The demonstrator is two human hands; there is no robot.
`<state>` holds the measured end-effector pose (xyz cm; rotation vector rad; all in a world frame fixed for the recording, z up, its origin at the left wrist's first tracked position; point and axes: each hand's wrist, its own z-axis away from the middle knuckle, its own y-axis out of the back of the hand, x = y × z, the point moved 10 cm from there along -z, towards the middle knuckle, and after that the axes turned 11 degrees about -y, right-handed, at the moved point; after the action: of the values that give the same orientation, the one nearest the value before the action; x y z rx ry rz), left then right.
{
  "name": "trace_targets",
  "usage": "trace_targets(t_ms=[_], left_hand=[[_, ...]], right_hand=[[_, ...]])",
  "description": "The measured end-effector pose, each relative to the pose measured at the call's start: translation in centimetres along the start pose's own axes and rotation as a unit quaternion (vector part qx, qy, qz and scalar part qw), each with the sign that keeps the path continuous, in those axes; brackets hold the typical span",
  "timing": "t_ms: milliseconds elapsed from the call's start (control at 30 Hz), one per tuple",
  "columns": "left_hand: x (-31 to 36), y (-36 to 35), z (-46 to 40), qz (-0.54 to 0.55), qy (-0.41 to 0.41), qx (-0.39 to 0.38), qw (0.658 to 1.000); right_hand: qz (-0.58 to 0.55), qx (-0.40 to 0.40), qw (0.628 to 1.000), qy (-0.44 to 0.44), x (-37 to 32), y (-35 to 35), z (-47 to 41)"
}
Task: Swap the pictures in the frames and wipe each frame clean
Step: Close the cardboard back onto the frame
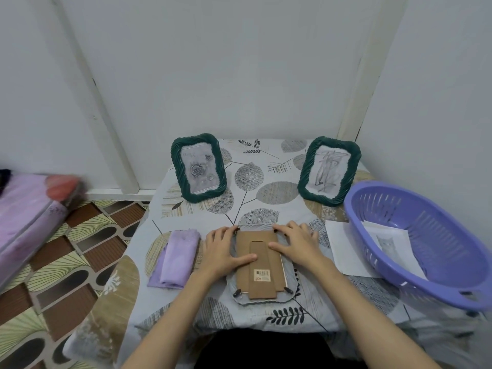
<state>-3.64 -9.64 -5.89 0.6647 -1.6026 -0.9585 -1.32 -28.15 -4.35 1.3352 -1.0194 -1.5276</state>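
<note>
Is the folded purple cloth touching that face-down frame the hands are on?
Apart. The head view shows a strip of patterned tablecloth between the purple cloth and the face-down frame, with the left hand lying over part of that gap.

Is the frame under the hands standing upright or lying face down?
Lying face down. The frame is flat on the table, and its brown cardboard back with barcode sticker faces up.

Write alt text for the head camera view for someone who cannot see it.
A person's left hand and right hand press flat on a face-down frame on a table. Two green frames stand behind, a lilac cloth left, a purple basket right.
</note>
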Motion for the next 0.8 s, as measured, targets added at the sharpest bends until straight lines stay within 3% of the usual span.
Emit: trace_targets(t_ms=[167, 300, 800], left_hand=[[-0.6, 0.7, -1.1, 0.009, 0.027, 0.011, 1.0], [-0.8, 0.8, -1.5, -0.032, 0.026, 0.009, 0.999], [-1.0, 1.0, -1.8, -0.024, -0.003, 0.035, 0.999]], right_hand=[[-0.068, 0.038, 0.997, -0.019, 0.7, 0.1, 0.8], [-0.051, 0.047, 0.997, -0.015, 0.6, 0.1, 0.9], [-0.035, 0.039, 0.999, -0.008, 0.7, -0.5, 0.7]])
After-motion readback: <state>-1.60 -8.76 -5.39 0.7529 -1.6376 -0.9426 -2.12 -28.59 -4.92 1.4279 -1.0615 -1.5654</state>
